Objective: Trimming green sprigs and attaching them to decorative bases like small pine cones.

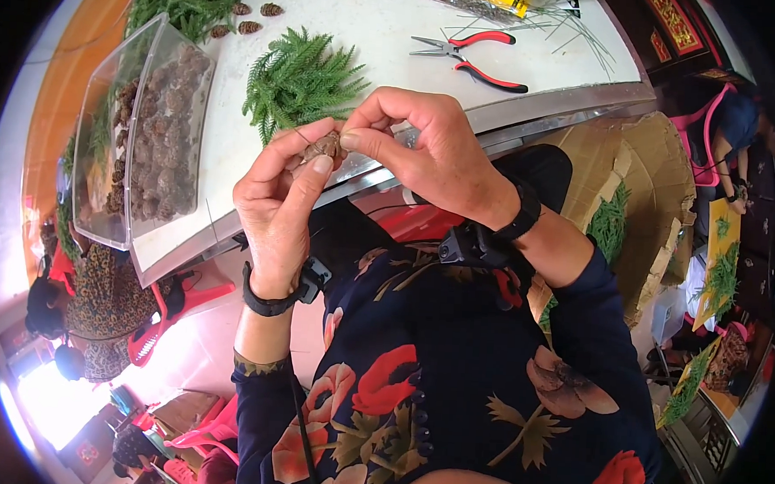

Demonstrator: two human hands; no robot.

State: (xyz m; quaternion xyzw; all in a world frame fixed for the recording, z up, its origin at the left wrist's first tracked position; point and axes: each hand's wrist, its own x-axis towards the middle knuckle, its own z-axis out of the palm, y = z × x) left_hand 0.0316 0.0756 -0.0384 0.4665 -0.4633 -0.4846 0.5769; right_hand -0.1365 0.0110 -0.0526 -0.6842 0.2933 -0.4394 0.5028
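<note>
Above the white worktop (371, 34), both hands, left hand (278, 204) and right hand (426, 148), pinched a pinecone (322, 146) in their fingers; pliers (470, 57) lay at one o'clock, a clear bin (141, 136) at nine.

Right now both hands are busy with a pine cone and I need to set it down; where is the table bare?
Bare white table lies between the green sprig and the red-handled pliers. Crowded: the clear bin of cones on the left, wire stems at the far right.

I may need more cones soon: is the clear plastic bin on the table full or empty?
Well stocked: pine cones fill most of the clear bin.
</note>
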